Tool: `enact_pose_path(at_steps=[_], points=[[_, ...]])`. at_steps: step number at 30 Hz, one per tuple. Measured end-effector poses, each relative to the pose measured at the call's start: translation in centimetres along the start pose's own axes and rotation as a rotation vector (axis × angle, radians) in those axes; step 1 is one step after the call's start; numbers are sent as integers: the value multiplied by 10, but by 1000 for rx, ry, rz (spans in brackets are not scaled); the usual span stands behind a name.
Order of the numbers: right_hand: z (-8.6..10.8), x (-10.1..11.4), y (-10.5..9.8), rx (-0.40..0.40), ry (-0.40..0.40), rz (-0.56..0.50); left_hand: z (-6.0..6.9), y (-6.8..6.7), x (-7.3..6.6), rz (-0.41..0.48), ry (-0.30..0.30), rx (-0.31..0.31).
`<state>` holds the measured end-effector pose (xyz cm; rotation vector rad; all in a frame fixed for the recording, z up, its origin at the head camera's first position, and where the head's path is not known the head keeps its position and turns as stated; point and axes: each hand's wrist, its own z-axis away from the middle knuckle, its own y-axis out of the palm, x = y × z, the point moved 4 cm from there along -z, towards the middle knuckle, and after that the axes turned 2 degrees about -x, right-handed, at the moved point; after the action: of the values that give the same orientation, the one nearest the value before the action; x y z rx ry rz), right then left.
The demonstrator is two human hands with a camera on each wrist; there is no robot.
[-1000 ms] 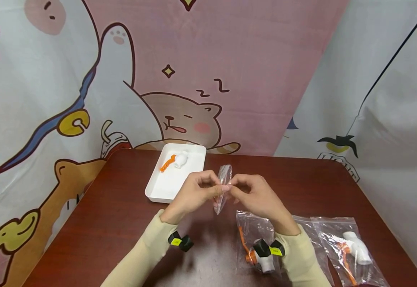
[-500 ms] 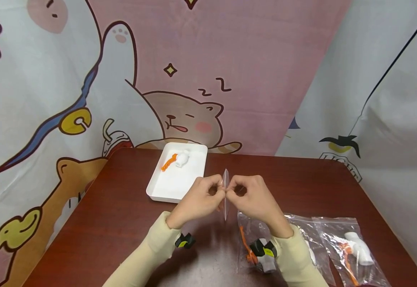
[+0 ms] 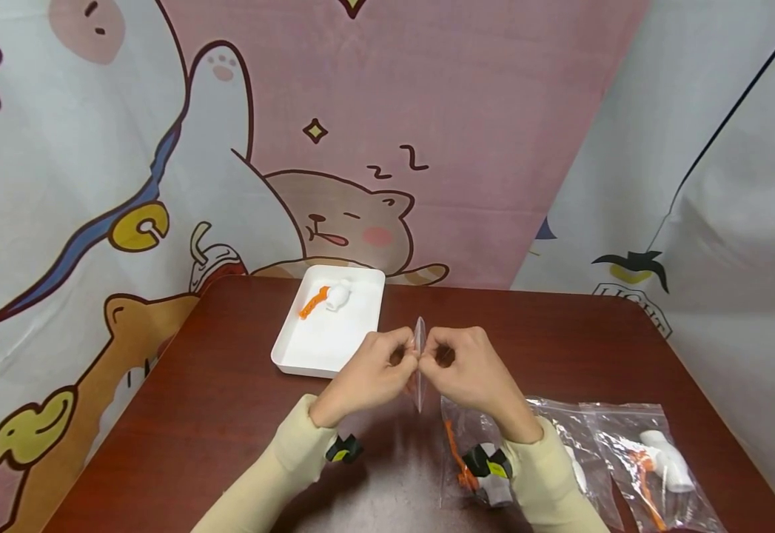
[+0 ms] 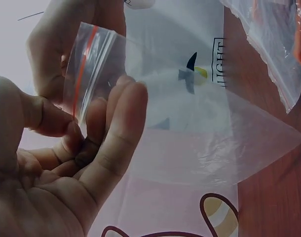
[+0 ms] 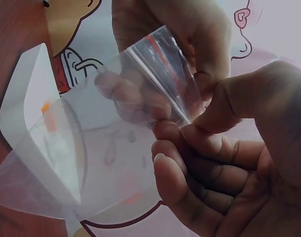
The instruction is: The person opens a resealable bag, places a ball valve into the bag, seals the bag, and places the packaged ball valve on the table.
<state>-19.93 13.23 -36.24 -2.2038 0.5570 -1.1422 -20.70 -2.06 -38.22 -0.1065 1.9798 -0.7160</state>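
Between my two hands hangs a clear zip-lock bag (image 3: 420,385), seen edge-on from the head view. In the left wrist view the bag (image 4: 200,138) looks flat and see-through, with a red line along its zip end. My left hand (image 3: 370,368) pinches that zip end between thumb and fingers from one side. From the other side my right hand (image 3: 474,370) pinches it too, thumb against fingertip, as the right wrist view shows around the bag's strip (image 5: 158,74). The two hands nearly meet at the bag. Nothing shows inside it.
A white tray (image 3: 300,355) behind my left hand holds a white part (image 3: 338,295) with an orange piece (image 3: 313,303). Several clear bags lie at the right, including a bag (image 3: 687,503) with white and orange parts; my right forearm covers some. A printed cloth (image 3: 480,148) hangs behind the table (image 3: 180,414).
The bag has turned from slightly angled to edge-on, and both hands have closed into tighter pinches on it. Between the last two frames almost nothing differs.
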Motion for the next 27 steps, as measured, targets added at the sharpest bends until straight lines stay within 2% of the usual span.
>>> enact_pose_path(at_steps=[7,11,14,18,24,27], points=[[1,-1,-3,-29,11,6,2,-3,-3,-91,22,-84],[1,-2,-7,-20,9,8,2,-7,-3,-92,-4,-112],[1,-3,-10,-4,2,21,2,-11,0,-63,-37,-119],[2,-5,-15,19,8,44,1,-18,4,-80,-45,-131],[2,-8,-25,5,-21,126,0,-31,8,-184,-21,-160],[3,-11,-30,12,-2,146,0,-37,9,-215,-18,-165]])
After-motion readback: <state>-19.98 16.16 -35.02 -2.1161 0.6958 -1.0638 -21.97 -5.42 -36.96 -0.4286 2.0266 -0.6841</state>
